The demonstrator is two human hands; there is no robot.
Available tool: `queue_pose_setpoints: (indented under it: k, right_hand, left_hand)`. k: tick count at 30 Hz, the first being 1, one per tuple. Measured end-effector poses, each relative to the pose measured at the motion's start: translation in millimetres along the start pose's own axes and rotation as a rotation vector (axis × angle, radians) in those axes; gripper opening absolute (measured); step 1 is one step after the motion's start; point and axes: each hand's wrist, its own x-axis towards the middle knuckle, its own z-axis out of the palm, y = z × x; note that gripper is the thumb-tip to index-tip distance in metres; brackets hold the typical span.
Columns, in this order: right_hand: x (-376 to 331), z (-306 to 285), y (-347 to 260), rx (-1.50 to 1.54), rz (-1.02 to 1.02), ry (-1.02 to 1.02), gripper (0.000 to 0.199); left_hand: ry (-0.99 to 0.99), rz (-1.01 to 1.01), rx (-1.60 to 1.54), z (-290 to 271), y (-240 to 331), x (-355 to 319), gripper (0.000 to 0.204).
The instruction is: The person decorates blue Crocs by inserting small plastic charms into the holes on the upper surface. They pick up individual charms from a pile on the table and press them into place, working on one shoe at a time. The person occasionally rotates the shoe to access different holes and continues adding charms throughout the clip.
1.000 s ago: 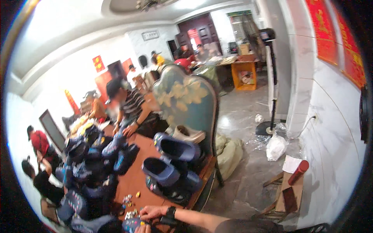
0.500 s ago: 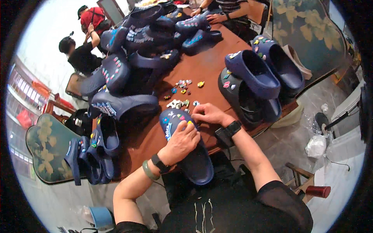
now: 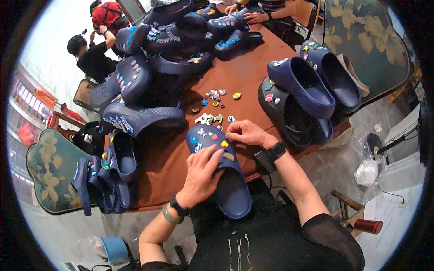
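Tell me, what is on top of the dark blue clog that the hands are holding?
On the clog toe sit several small coloured charms. The left hand lies across its middle, hiding what is beneath. The right hand touches the toe's edge.

Small assembly workshop: brown table (image 3: 253, 81) stacked with navy clogs (image 3: 158, 58), loose charms (image 3: 212, 101) spread between, co-workers (image 3: 92, 54) seated around it

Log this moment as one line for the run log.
left hand: resting on navy clog | right hand: fingertips at clog's toe | loose charms: on brown table
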Motion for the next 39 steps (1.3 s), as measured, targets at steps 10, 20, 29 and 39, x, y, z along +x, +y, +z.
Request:
queue_pose_setpoints:
  k: [10, 20, 29, 39]
  right_hand:
    - [-2, -3, 2, 0.052, 0.036, -0.010, 0.022]
    - [7, 3, 11, 0.058, -0.095, 0.056, 0.030]
    - [7, 20, 34, 0.178, -0.174, 0.097, 0.027]
    - [-14, 23, 20, 0.138, -0.158, 0.075, 0.023]
  left_hand:
    - [-0.265, -0.713, -0.373, -26, 16, -44, 0.088]
    - [0.085, -0.666, -0.910, -54, 5, -14, 0.060]
    - [0.078, -0.047, -1.085, -34, 66, 220, 0.052]
    - [0.109, 0.137, -0.527, 97, 161, 396, 0.058]
